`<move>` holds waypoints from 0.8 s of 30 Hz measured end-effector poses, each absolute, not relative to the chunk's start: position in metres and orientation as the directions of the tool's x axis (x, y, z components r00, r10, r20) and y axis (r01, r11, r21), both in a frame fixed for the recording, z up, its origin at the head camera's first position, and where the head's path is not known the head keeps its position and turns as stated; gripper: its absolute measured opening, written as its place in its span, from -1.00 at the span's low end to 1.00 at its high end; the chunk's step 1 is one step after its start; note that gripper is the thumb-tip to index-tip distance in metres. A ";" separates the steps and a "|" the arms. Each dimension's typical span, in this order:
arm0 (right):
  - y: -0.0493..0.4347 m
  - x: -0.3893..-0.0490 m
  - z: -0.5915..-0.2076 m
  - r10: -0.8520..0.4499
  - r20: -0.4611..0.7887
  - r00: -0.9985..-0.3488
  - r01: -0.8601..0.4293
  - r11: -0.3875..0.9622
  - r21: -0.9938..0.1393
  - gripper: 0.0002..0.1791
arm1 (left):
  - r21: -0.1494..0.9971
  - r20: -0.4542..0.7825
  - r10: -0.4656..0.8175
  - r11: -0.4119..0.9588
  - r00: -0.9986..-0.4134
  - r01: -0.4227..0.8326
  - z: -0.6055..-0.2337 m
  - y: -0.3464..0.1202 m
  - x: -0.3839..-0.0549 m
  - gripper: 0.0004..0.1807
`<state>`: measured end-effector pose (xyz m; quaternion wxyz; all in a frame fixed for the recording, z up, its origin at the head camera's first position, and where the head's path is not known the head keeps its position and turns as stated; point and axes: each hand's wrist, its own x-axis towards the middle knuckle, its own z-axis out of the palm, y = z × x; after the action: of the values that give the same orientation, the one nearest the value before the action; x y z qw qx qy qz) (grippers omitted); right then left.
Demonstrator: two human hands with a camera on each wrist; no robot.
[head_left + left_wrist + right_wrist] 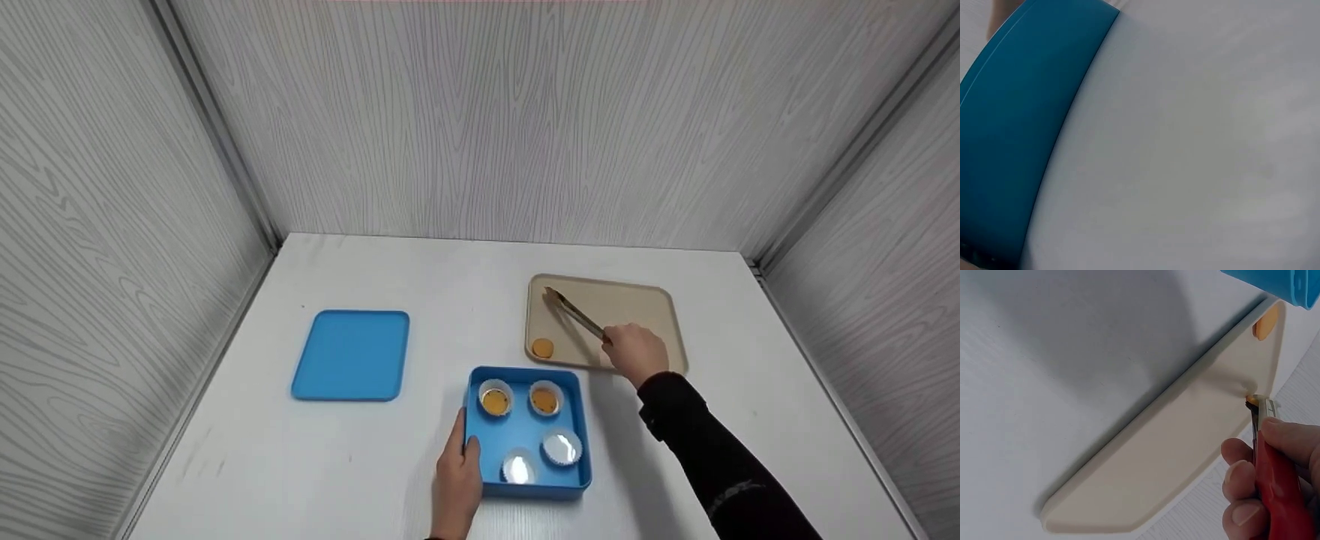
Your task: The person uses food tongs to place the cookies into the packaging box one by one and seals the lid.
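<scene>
My right hand (637, 352) grips tongs (581, 315), whose red handle (1279, 489) shows in the right wrist view. The tongs reach over the beige tray (622, 300), and a small orange-yellow piece (1251, 400) shows at their tips. A round orange cookie (542, 348) lies in the tray's near left corner. With my left hand (457, 480) I hold the left wall of a blue box (502, 433), thumb at the rim. Inside, two white paper cups (485, 388) at the back contain round orange pieces; two white cups (561, 448) in front show only shiny bottoms.
A flat blue square lid or tray (351, 355) lies on the white table (262, 465) to the left. Grey wood-patterned panels (465, 120) rise behind and at both sides. The box stands just in front of the beige tray.
</scene>
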<state>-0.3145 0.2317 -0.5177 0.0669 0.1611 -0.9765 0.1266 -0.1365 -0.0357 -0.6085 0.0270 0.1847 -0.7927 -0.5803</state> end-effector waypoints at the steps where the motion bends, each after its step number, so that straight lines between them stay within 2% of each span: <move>1: 0.232 -0.314 -0.519 -0.294 0.172 -0.940 -0.328 0.918 -0.224 -0.94 | 0.929 -0.172 -0.325 0.261 -0.930 -0.263 -0.609 -0.036 -0.137 -0.40; 7: 0.236 -0.308 -0.527 -0.303 0.203 -0.931 -0.340 0.922 -0.184 -0.93 | 0.928 -0.166 -0.327 0.268 -0.930 -0.260 -0.610 -0.036 -0.137 -0.40; 16: 0.249 -0.292 -0.542 -0.376 0.386 -0.842 -0.431 0.900 -0.061 -0.84 | 0.926 -0.159 -0.329 0.276 -0.931 -0.256 -0.611 -0.036 -0.137 -0.40; 24: 0.261 -0.273 -0.545 -0.403 0.442 -0.802 -0.454 0.891 -0.011 -0.80 | 0.928 -0.176 -0.323 0.260 -0.930 -0.266 -0.609 -0.036 -0.137 -0.39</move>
<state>-0.2727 0.2607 -0.5451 0.2195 0.2260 -0.9473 0.0583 -0.1371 -0.0359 -0.6089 0.0249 0.1857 -0.7935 -0.5791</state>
